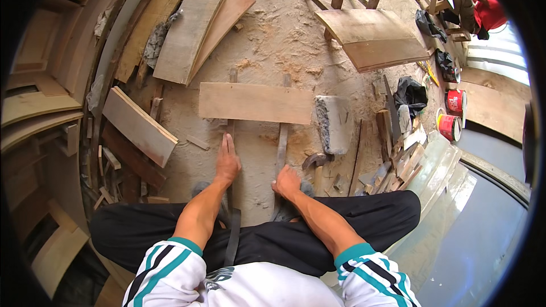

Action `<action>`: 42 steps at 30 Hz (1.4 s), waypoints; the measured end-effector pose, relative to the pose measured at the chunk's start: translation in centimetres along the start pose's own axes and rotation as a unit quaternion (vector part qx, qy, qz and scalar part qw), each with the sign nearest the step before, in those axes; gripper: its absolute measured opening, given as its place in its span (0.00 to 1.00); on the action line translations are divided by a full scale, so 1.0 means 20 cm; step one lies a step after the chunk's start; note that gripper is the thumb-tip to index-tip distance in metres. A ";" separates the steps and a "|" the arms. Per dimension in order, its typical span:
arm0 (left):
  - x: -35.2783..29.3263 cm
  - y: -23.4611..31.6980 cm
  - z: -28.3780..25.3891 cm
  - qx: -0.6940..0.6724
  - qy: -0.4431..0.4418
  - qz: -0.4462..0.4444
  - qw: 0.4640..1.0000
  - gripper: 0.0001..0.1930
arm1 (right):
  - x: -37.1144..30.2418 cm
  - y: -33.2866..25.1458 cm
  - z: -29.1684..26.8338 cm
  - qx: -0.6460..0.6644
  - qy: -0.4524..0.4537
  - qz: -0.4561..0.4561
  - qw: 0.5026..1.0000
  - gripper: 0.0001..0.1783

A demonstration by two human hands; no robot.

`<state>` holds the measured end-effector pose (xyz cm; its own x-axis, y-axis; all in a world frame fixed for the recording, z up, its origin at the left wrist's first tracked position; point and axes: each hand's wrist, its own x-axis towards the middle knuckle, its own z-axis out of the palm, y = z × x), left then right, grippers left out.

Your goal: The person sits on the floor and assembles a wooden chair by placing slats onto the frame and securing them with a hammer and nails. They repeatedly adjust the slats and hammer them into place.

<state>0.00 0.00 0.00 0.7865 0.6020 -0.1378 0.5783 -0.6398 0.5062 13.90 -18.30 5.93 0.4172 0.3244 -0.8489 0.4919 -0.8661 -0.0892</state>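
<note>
Fingers (228,146) at narrow strips (282,148) under board (255,103), red cans (448,128) rightward, contents unclear

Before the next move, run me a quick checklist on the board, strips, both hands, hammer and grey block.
1. Board lying across both the left strip and right strip: ok.
2. Left hand off the board: ok; its outstretched fingers stop short of the near edge.
3. Right hand closed firmly on the right strip: cannot tell; it is at the strip, but the grip is hidden.
4. Hammer out of both hands: ok; it lies right of the right hand.
5. Grey block apart from the board's right end: cannot tell; they are very close.
</note>
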 end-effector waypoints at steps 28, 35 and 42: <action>-0.01 0.02 -0.04 -0.067 -0.040 -0.023 0.997 0.43 | 0.01 0.01 0.05 0.091 -0.033 0.025 0.995 0.47; -0.01 0.02 -0.04 -0.042 -0.008 0.001 0.999 0.44 | 0.09 0.05 0.13 0.115 -0.061 0.056 0.990 0.46; -0.02 0.04 -0.04 -0.013 0.041 0.011 0.999 0.43 | 0.06 0.00 0.10 0.080 -0.063 0.068 0.992 0.47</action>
<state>0.06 -0.40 1.07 0.7784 0.6252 -0.0562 0.5537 -0.6417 0.5306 12.93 -18.74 3.94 0.3676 0.1587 -0.9163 0.3056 -0.9512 -0.0421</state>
